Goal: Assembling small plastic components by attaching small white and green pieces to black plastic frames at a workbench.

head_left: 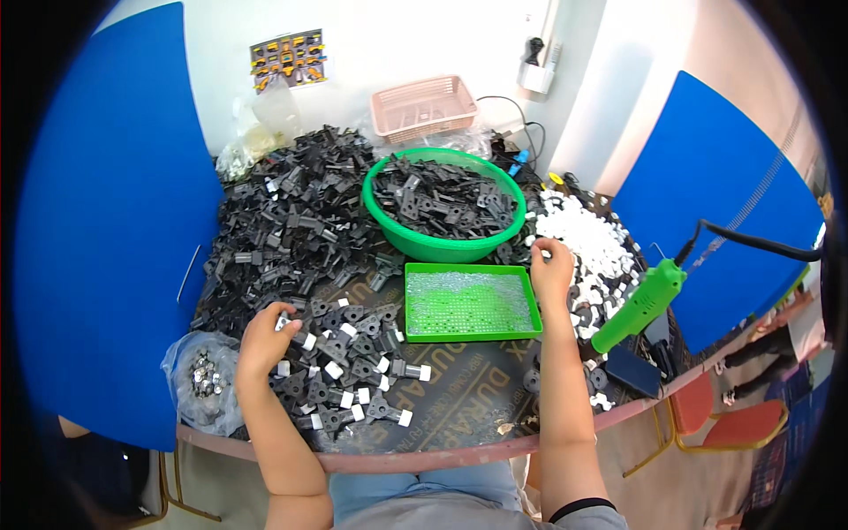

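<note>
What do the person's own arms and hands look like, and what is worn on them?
The left hand and right hand are without gloves; no watch or bracelet shows. The left forearm and right forearm are uncovered. On the right, a grey sleeve has a black band at its edge.

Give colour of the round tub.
Green; the tub shows best in the head view.

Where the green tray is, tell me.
In the head view, the green tray lies just right of centre, on the near side of the green basin and left of the right hand.
</note>
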A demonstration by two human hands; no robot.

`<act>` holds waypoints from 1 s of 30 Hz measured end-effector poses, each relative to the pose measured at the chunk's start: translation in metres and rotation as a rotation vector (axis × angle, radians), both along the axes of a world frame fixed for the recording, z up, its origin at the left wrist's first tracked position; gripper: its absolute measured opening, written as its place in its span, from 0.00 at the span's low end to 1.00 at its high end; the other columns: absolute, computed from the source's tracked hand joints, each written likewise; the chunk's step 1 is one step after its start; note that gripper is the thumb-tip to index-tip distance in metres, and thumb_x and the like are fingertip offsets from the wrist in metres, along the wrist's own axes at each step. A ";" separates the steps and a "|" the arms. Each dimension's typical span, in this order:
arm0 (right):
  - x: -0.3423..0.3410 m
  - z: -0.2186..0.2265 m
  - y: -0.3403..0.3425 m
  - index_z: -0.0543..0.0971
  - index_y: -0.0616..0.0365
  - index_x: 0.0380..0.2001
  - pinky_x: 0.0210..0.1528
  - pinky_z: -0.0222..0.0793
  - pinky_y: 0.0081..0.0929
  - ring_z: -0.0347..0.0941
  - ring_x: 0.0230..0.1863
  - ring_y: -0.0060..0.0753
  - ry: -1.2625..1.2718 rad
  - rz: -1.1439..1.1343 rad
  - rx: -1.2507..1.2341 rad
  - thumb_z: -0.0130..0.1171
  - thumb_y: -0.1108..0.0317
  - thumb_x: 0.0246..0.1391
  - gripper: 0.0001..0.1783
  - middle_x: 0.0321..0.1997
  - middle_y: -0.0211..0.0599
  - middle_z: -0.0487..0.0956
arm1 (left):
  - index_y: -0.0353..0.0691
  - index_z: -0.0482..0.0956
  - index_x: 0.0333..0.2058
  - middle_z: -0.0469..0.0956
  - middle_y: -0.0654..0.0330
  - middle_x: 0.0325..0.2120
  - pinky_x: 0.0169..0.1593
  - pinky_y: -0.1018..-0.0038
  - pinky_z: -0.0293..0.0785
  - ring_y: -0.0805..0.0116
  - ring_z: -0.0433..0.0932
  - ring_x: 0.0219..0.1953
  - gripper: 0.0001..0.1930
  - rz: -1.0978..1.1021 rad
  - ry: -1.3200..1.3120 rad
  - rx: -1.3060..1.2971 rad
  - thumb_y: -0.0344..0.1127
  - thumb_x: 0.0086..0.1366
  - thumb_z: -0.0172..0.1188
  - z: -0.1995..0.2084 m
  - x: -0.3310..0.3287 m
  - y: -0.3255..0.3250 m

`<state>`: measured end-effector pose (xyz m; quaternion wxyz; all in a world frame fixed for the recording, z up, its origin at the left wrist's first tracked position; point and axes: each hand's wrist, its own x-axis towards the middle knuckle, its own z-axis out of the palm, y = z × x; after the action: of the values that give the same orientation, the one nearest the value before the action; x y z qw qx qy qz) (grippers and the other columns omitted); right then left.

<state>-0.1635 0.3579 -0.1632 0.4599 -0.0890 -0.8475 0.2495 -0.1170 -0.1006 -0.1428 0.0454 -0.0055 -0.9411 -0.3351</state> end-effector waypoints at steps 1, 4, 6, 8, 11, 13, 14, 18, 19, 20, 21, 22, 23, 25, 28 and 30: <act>-0.008 0.008 -0.014 0.79 0.58 0.28 0.39 0.68 0.29 0.75 0.33 0.35 0.040 0.138 -0.015 0.60 0.71 0.45 0.05 0.29 0.36 0.79 | 0.40 0.76 0.40 0.72 0.55 0.32 0.39 0.71 0.70 0.63 0.73 0.32 0.15 0.001 0.061 -0.031 0.35 0.53 0.62 -0.004 -0.001 -0.003; -0.021 0.038 -0.080 0.79 0.59 0.30 0.38 0.69 0.27 0.75 0.32 0.32 -0.034 0.379 -0.009 0.62 0.68 0.46 0.08 0.30 0.36 0.80 | 0.39 0.77 0.42 0.73 0.52 0.37 0.40 0.72 0.72 0.63 0.76 0.33 0.18 0.045 0.016 -0.038 0.36 0.51 0.65 -0.010 -0.001 -0.010; -0.038 0.044 -0.110 0.78 0.59 0.35 0.41 0.68 0.29 0.75 0.35 0.34 -0.033 0.508 0.057 0.64 0.65 0.45 0.14 0.33 0.37 0.79 | 0.38 0.76 0.42 0.73 0.51 0.36 0.39 0.71 0.72 0.63 0.76 0.31 0.19 0.045 0.027 -0.014 0.37 0.52 0.65 -0.013 -0.003 -0.011; -0.054 0.048 -0.135 0.75 0.59 0.43 0.47 0.66 0.33 0.73 0.43 0.38 -0.078 0.555 0.122 0.65 0.61 0.45 0.22 0.41 0.41 0.77 | 0.38 0.76 0.42 0.74 0.52 0.37 0.40 0.70 0.72 0.62 0.76 0.33 0.17 0.074 0.025 -0.007 0.36 0.53 0.63 -0.009 -0.005 -0.009; -0.076 0.040 -0.164 0.75 0.52 0.46 0.50 0.63 0.38 0.68 0.49 0.45 -0.176 0.499 0.123 0.64 0.57 0.45 0.23 0.44 0.46 0.74 | 0.37 0.76 0.41 0.75 0.52 0.37 0.42 0.70 0.71 0.59 0.76 0.36 0.14 0.117 0.079 -0.002 0.34 0.55 0.60 -0.005 -0.003 -0.013; -0.085 0.039 -0.175 0.76 0.50 0.45 0.49 0.64 0.38 0.69 0.48 0.46 -0.241 0.457 0.136 0.64 0.58 0.45 0.22 0.43 0.46 0.74 | 0.36 0.77 0.40 0.76 0.52 0.36 0.43 0.69 0.71 0.58 0.76 0.38 0.13 0.168 0.083 0.033 0.33 0.56 0.58 0.001 -0.005 -0.017; -0.090 0.037 -0.178 0.77 0.49 0.44 0.49 0.65 0.37 0.69 0.46 0.46 -0.311 0.397 0.153 0.64 0.58 0.45 0.21 0.42 0.46 0.74 | 0.36 0.78 0.38 0.78 0.52 0.34 0.43 0.68 0.71 0.57 0.77 0.39 0.12 0.214 0.109 -0.038 0.35 0.56 0.59 0.002 -0.009 -0.017; -0.105 0.028 -0.166 0.78 0.52 0.40 0.37 0.70 0.33 0.75 0.32 0.41 -0.275 0.386 0.009 0.62 0.64 0.46 0.16 0.30 0.42 0.78 | 0.38 0.81 0.33 0.79 0.50 0.33 0.43 0.65 0.72 0.52 0.78 0.39 0.11 0.165 -0.029 -0.229 0.37 0.53 0.61 0.023 -0.044 0.008; -0.104 0.027 -0.160 0.78 0.52 0.40 0.36 0.70 0.31 0.75 0.30 0.38 -0.159 0.353 -0.045 0.62 0.65 0.46 0.15 0.29 0.42 0.78 | 0.39 0.81 0.32 0.79 0.49 0.33 0.42 0.63 0.73 0.51 0.78 0.38 0.10 0.141 -0.054 -0.302 0.37 0.52 0.61 0.015 -0.063 0.018; -0.103 0.026 -0.155 0.78 0.53 0.40 0.34 0.70 0.29 0.75 0.28 0.36 -0.040 0.315 -0.100 0.62 0.66 0.46 0.15 0.28 0.41 0.78 | 0.38 0.81 0.30 0.79 0.49 0.32 0.42 0.63 0.74 0.51 0.78 0.38 0.09 0.120 -0.058 -0.394 0.35 0.52 0.60 0.012 -0.078 0.032; -0.095 0.030 -0.155 0.78 0.53 0.41 0.33 0.70 0.25 0.75 0.27 0.29 -0.009 0.288 -0.141 0.60 0.66 0.48 0.14 0.30 0.39 0.78 | 0.37 0.81 0.29 0.79 0.48 0.32 0.41 0.62 0.74 0.52 0.78 0.38 0.08 0.109 -0.063 -0.490 0.34 0.51 0.60 0.006 -0.087 0.041; -0.088 0.034 -0.155 0.78 0.53 0.41 0.32 0.69 0.24 0.74 0.27 0.27 0.055 0.317 -0.227 0.59 0.65 0.50 0.13 0.29 0.37 0.78 | 0.37 0.81 0.28 0.79 0.48 0.32 0.40 0.63 0.75 0.52 0.78 0.37 0.07 0.096 -0.019 -0.569 0.33 0.51 0.60 -0.006 -0.096 0.047; -0.081 0.038 -0.151 0.77 0.54 0.41 0.32 0.69 0.23 0.73 0.26 0.24 0.123 0.337 -0.309 0.57 0.65 0.52 0.13 0.28 0.34 0.78 | 0.37 0.81 0.27 0.80 0.49 0.31 0.39 0.64 0.75 0.52 0.79 0.37 0.07 0.074 0.031 -0.645 0.33 0.50 0.60 -0.019 -0.105 0.054; -0.063 0.045 -0.144 0.77 0.55 0.42 0.26 0.64 0.18 0.67 0.23 0.16 0.108 0.475 -0.565 0.53 0.65 0.57 0.12 0.24 0.26 0.74 | 0.38 0.79 0.28 0.80 0.52 0.29 0.37 0.68 0.76 0.56 0.80 0.35 0.07 0.065 0.112 -0.717 0.33 0.50 0.61 -0.040 -0.114 0.059; -0.013 0.062 -0.143 0.77 0.54 0.41 0.23 0.60 0.16 0.65 0.22 0.15 0.025 0.627 -0.881 0.53 0.66 0.56 0.11 0.23 0.25 0.72 | 0.40 0.74 0.34 0.80 0.59 0.29 0.31 0.70 0.75 0.61 0.79 0.34 0.07 0.130 0.136 -0.894 0.34 0.56 0.56 -0.059 -0.127 0.052; 0.010 0.059 -0.125 0.76 0.56 0.36 0.19 0.58 0.14 0.63 0.18 0.14 -0.157 0.711 -1.123 0.54 0.69 0.54 0.06 0.21 0.26 0.71 | 0.40 0.73 0.34 0.80 0.58 0.29 0.32 0.70 0.75 0.61 0.79 0.35 0.08 0.126 0.147 -0.879 0.34 0.56 0.56 -0.053 -0.125 0.059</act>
<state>-0.1532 0.2333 -0.1039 0.1704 -0.0480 -0.5979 0.7818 -0.2416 -0.0419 -0.1956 0.1259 0.0089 -0.9868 0.1012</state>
